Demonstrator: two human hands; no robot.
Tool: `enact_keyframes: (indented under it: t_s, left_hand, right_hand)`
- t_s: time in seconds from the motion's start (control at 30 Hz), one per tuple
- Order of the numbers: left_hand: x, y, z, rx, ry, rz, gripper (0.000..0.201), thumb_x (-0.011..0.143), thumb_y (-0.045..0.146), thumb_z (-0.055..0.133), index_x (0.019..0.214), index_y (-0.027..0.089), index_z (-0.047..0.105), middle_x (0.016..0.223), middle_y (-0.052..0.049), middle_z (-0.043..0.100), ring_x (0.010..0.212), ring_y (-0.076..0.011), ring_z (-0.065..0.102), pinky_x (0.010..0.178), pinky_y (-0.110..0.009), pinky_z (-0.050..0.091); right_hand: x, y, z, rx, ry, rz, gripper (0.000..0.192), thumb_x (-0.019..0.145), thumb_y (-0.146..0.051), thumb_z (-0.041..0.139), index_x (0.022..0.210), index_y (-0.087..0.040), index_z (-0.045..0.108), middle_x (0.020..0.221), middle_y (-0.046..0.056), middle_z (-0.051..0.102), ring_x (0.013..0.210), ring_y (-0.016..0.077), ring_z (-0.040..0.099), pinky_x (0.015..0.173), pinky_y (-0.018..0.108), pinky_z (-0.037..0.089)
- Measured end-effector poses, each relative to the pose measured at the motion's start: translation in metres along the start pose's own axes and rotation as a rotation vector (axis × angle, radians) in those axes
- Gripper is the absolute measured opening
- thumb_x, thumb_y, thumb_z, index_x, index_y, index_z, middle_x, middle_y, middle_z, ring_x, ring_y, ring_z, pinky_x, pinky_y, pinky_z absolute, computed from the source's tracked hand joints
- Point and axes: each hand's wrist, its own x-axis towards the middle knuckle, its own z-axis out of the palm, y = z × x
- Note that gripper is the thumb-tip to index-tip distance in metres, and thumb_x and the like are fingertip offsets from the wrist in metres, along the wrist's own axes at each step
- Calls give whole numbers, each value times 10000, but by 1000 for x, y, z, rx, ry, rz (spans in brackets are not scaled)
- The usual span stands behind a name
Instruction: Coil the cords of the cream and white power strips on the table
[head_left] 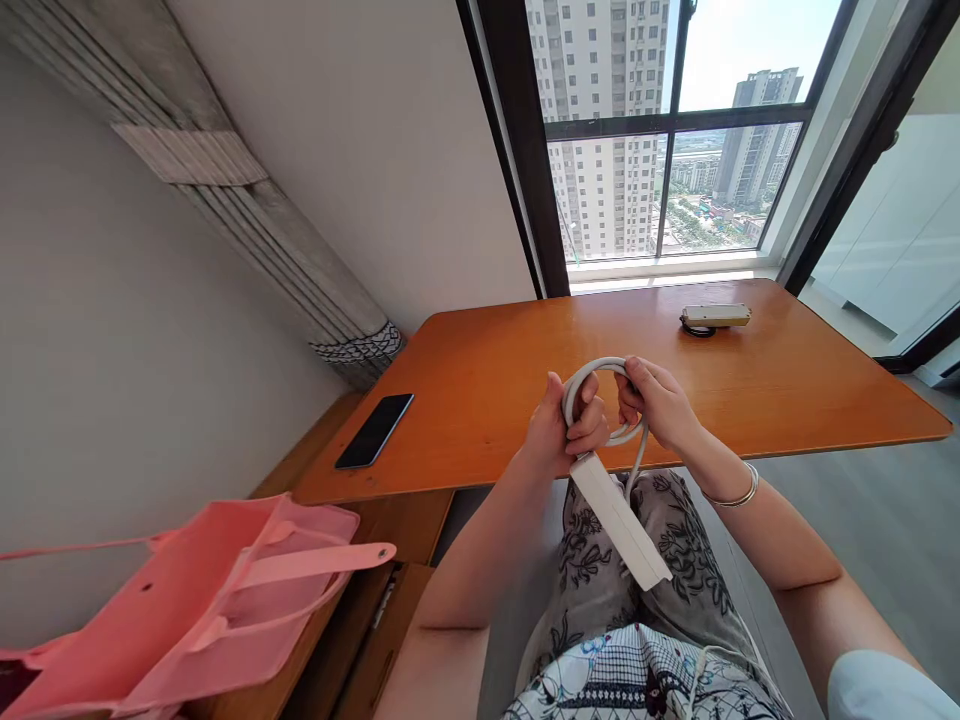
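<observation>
Clasping one coiled white cable point(598, 366) between two hands, over the near edge of the worktop point(480, 400). With the left hand point(574, 430), curling round the left of the coil; with the right hand point(654, 400), pinching it at the upper right. Also holding up one white power strip point(621, 522), slanting down to the right from just beneath the left hand. Wearing at least one silver bracelet point(752, 482) on the right wrist. On the worktop, can count one phone point(375, 431) lying flat, well left of the left hand, and one pale oblong block point(716, 315) with a black cord point(700, 331), beyond and right of the right hand. Can count also one pink bag point(247, 600), well left of and nearer than the left hand.
</observation>
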Motion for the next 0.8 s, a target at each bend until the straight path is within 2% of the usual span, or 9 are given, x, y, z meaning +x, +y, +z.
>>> enact_keyframes:
  t_s: [0.1,0.27,0.37,0.43,0.6,0.8]
  left_hand:
    - [0,1,2,-39,16,13,532,948,679,404,694,212,381,388,124,188,266,-58,105,357,-189,195]
    - [-3,4,3,-110,69,114,444,1029,520,343,714,209,381,413,127,158,296,-52,24,361,-179,175]
    - [-3,3,3,-113,113,133,444,1030,523,325,716,214,372,425,130,117,314,-52,-25,354,-184,144]
    - [-2,2,3,-108,125,122,448,1027,536,320,716,216,366,431,131,98,321,-51,-45,350,-189,127]
    - [-3,2,5,-120,92,115,443,1029,534,321,729,214,381,429,134,120,318,-44,-35,351,-180,128]
    - [-6,2,4,-118,31,65,492,1014,579,309,697,212,393,390,143,65,317,-48,-59,341,-177,123]
  right_hand:
    - [0,1,-4,46,-33,10,532,817,-731,598,779,-202,549,500,-101,339,416,88,429,500,251,485]
    - [-7,0,-24,231,-247,107,479,767,-575,726,1011,-169,657,726,8,622,677,161,651,695,310,562]
    - [-13,9,-33,304,-305,161,502,704,-532,793,1032,-173,669,834,61,699,775,199,694,775,355,579]
    - [-15,18,-35,325,-297,167,504,684,-529,817,1018,-180,671,824,57,708,758,195,700,765,352,587]
    - [-14,35,-27,369,-183,128,461,707,-530,823,976,-192,662,726,4,673,655,146,678,701,297,591]
    - [-12,32,-17,450,-150,128,396,703,-514,847,845,-197,658,603,-39,625,584,120,663,626,229,577]
